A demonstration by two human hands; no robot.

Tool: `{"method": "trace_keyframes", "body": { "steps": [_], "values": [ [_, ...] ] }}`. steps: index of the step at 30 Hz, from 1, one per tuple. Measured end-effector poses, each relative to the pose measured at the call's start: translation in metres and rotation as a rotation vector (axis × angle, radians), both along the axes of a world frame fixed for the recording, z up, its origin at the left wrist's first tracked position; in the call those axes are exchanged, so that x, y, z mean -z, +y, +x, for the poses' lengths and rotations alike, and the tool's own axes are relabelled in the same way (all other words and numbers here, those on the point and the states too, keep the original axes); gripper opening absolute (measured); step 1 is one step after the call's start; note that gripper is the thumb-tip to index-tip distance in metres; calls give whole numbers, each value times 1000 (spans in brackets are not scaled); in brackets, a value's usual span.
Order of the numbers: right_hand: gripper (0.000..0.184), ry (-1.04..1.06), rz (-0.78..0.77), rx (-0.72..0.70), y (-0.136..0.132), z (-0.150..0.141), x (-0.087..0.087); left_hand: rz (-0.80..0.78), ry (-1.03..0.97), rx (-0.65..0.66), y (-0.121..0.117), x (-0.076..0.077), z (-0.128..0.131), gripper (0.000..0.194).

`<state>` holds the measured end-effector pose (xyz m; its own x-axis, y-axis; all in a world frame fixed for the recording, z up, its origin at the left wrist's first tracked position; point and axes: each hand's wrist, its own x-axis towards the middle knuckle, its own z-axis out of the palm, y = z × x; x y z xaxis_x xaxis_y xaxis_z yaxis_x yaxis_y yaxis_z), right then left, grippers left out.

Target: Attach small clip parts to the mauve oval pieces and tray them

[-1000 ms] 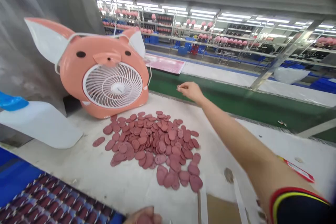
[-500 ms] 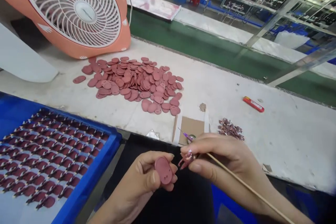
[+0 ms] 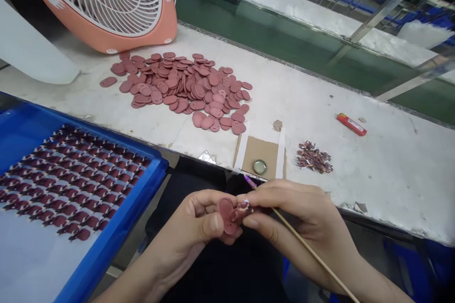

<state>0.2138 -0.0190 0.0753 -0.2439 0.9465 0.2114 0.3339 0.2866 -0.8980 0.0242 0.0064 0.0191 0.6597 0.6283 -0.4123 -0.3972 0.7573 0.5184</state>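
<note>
My left hand (image 3: 199,225) is closed around a flat oval dark-red disc (image 3: 225,208) with small holes. Between the thumb and fingertips of my right hand (image 3: 298,227) is a small painted figurine (image 3: 242,207), which meets the face of the disc. The same hand also keeps hold of a thin wooden stick (image 3: 313,251) with a purple part and a fine tip at its far end. Just beyond my hands, a bottle cap (image 3: 259,166) rests on a brown cardboard piece (image 3: 261,147) with white strips along its sides.
A pile of red discs (image 3: 192,87) covers the middle of the white table (image 3: 302,99). Small figurines (image 3: 314,157) lie right of the cardboard, a red cutter (image 3: 351,124) behind them. Left are a blue tray (image 3: 117,227) with rows of assembled pieces and an orange fan (image 3: 167,14).
My right hand came back from its reach over the table and now holds the figurine and stick. The figurine has moved left onto the disc. The view has tilted downward.
</note>
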Motion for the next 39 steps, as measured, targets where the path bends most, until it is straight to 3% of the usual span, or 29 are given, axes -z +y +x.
{"method": "trace_keyframes", "body": {
  "steps": [15, 39],
  "values": [
    [17, -128, 13, -89, 5, 1, -6, -51, 26, 23, -3, 5, -1, 27],
    [14, -204, -21, -90, 3, 0, -3, -178, 24, 12, -7, 9, 2, 24]
  ]
}}
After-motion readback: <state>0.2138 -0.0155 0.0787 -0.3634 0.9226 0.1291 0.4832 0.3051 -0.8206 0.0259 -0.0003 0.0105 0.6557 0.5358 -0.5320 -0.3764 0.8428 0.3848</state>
